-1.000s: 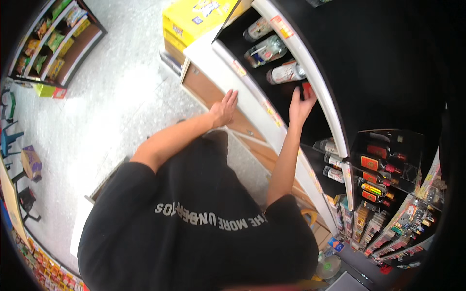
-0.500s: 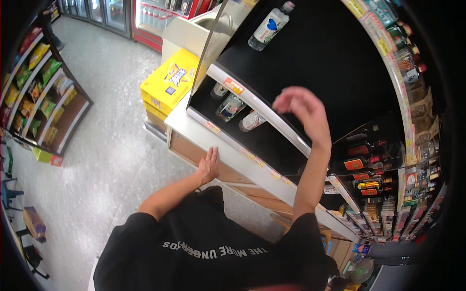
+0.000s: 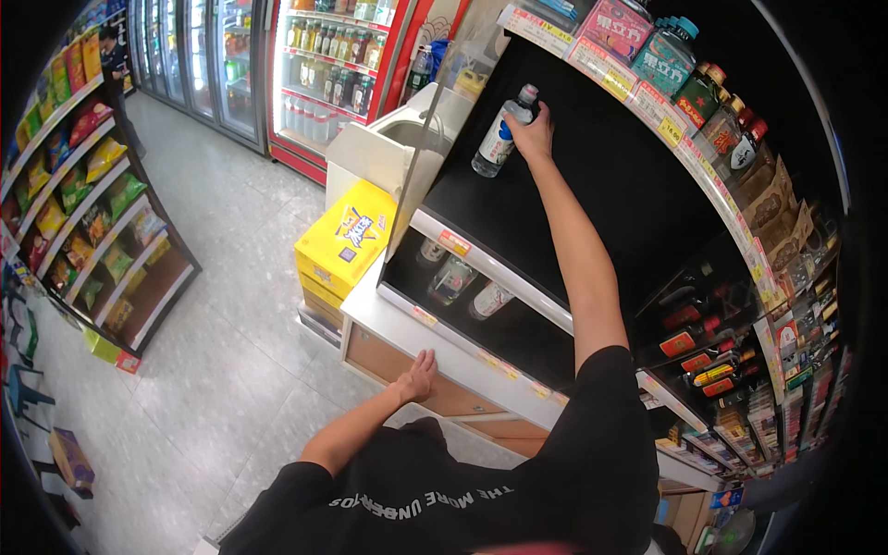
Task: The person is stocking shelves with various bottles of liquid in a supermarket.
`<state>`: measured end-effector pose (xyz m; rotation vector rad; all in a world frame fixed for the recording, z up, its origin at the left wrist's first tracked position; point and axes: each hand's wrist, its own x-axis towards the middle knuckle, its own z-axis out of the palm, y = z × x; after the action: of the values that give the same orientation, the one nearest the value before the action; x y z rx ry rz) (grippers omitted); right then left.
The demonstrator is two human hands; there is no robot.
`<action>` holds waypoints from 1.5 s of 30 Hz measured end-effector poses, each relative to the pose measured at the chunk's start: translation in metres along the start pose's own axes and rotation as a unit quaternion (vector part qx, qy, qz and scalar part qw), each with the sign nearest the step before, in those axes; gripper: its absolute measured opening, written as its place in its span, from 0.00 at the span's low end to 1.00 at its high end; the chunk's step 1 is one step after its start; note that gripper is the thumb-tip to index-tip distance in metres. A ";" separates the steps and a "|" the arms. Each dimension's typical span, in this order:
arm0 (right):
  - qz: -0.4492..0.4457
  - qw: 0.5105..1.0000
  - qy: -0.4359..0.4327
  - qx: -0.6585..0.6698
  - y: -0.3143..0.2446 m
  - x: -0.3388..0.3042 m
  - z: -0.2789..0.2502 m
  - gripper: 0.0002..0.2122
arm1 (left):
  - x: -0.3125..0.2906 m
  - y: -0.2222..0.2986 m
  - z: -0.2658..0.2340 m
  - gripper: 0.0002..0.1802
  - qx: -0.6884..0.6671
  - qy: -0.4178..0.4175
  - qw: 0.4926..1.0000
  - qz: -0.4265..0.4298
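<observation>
A clear bottle (image 3: 493, 153) with a white and blue label stands on the black upper shelf (image 3: 481, 199). My right hand (image 3: 534, 137) is closed around its upper right side, thumb and fingers at the label just below the cap. The bottle's base appears to be on the shelf. Down by the white counter ledge (image 3: 370, 319), my left hand (image 3: 419, 377) lies open with fingers stretched out at the front of the cabinet, holding nothing. On the lower shelf, below my right forearm, are a clear bottle (image 3: 452, 280) and a white-labelled bottle (image 3: 489, 301).
A clear side panel (image 3: 427, 139) bounds the shelf on the left. Beside it are a stack of yellow boxes (image 3: 344, 236) and a sink (image 3: 407, 129). A higher shelf holds teal-capped bottles (image 3: 664, 55). A snack rack (image 3: 162, 287) stands at the left, drink fridges (image 3: 328, 83) behind.
My right hand has reached forward and left across the upper shelf and taken hold of the bottle. The left hand stays by the cabinet front. The view has tilted up.
</observation>
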<state>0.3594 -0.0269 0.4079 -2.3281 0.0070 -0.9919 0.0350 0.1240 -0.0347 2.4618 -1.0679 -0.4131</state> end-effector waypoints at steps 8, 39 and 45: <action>0.061 0.996 -0.028 0.053 0.041 0.007 0.018 0.45 | -0.004 -0.026 -0.001 0.46 -0.148 -0.016 0.988 0.039; 0.054 0.978 0.059 0.191 0.068 -0.463 -0.235 0.36 | 0.019 0.111 -0.084 0.39 -0.581 -0.036 0.812 0.049; 0.245 0.917 0.218 0.227 0.134 -0.474 -0.157 0.35 | 0.071 0.111 -0.063 0.41 -0.432 0.077 0.892 0.110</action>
<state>-0.0559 -0.1106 0.1110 -1.5373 0.4653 -1.0842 0.0403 0.0189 0.0670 1.5376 -0.8269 -0.4770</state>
